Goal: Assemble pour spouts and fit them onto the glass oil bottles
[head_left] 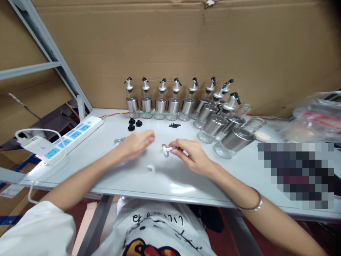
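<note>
My right hand (195, 156) pinches a silver pourer top (165, 150) between thumb and fingers, its round flange facing left above the table. To the left, my left hand (137, 145) hovers over the tabletop, smeared by motion, so I cannot make out whether its fingers hold anything. Partly behind that hand lie more silver pourer parts (118, 142). A small white piece (150, 168) rests on the table in front of both hands. Several black stoppers (131, 127) sit beyond my left hand, and a few slim black pieces (174, 125) lie farther back in the middle.
Glass bottles with steel sleeves and pourers (161, 105) line the back and curve right. Nearer on the right stands a bottle without a pourer (238, 138). A white power strip (74, 134) lies left. Plastic bags (317, 115) and a pixelated area occupy the right side.
</note>
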Demonstrator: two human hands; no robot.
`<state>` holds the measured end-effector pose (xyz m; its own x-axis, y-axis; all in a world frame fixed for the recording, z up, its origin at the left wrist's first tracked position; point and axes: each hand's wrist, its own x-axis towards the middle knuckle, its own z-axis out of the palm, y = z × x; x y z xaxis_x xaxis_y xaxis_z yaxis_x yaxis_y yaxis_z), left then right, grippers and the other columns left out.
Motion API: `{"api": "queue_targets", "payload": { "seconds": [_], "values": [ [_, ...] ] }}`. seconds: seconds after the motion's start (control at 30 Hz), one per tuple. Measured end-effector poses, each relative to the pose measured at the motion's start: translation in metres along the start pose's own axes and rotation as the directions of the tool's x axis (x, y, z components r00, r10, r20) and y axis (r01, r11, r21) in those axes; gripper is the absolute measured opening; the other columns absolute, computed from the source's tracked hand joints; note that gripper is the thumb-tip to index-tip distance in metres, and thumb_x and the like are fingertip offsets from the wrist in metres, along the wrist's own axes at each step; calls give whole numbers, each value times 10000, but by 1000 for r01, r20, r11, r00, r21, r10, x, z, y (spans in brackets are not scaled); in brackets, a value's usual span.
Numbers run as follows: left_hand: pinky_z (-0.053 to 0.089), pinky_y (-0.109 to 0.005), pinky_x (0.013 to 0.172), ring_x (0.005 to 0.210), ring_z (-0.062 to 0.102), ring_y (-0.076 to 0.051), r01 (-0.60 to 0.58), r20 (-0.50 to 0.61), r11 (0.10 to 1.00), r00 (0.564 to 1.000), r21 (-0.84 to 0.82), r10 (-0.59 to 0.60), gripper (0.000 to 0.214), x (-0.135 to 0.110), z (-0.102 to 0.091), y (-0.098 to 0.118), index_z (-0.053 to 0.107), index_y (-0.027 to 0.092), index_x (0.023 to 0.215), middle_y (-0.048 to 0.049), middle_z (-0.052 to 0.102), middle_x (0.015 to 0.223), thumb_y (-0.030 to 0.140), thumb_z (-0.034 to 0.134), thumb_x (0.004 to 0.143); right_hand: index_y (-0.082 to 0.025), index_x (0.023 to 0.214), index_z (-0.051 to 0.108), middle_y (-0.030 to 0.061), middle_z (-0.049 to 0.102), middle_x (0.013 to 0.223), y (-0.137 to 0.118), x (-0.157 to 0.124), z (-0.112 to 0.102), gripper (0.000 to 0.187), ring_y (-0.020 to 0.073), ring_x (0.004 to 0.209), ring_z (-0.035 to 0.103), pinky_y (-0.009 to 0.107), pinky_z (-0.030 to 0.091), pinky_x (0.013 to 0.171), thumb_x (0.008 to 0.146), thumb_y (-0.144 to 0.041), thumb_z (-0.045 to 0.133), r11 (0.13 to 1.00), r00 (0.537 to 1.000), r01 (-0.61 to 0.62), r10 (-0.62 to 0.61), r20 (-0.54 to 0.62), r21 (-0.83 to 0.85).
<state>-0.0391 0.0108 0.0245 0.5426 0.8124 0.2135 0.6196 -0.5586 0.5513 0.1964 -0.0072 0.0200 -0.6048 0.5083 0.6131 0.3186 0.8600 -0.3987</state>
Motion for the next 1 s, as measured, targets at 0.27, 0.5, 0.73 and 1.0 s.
{"api": "queue_targets", "payload": {
  "seconds": [0.27,0.5,0.73,1.0],
  "values": [
    [419,-358,795,926,563,-258,299,-331,834,932,464,-151,211,13,-54,-80,631,190,937,-81,671,947,270,441,894,-176,955,611,8,655,739,12,0,-3,199,107,593,568,215,429,577,965,-292,450,994,988,-111,108,-108,-22],
    [424,-361,861,1015,560,-268,228,-173,863,971,451,-166,220,13,-41,-102,668,197,989,-83,689,1045,265,520,841,-188,968,620,22,697,807,9,0,0,208,119,643,610,228,458,597,970,-299,444,995,994,-95,93,-58,-27],
    [424,-322,764,957,602,-255,280,-164,828,960,487,-228,204,15,-41,-96,652,208,995,-68,683,1057,256,529,839,-185,969,619,34,713,852,8,0,1,173,120,680,635,224,477,621,962,-273,469,997,996,-73,72,-52,-20],
    [415,-298,717,886,610,-239,267,-149,819,964,507,-222,182,17,-37,-93,657,176,936,-87,678,963,223,534,811,-198,959,630,31,714,833,7,-2,3,150,138,693,643,250,492,651,946,-261,494,996,995,-76,73,-66,-38]
  ]
}}
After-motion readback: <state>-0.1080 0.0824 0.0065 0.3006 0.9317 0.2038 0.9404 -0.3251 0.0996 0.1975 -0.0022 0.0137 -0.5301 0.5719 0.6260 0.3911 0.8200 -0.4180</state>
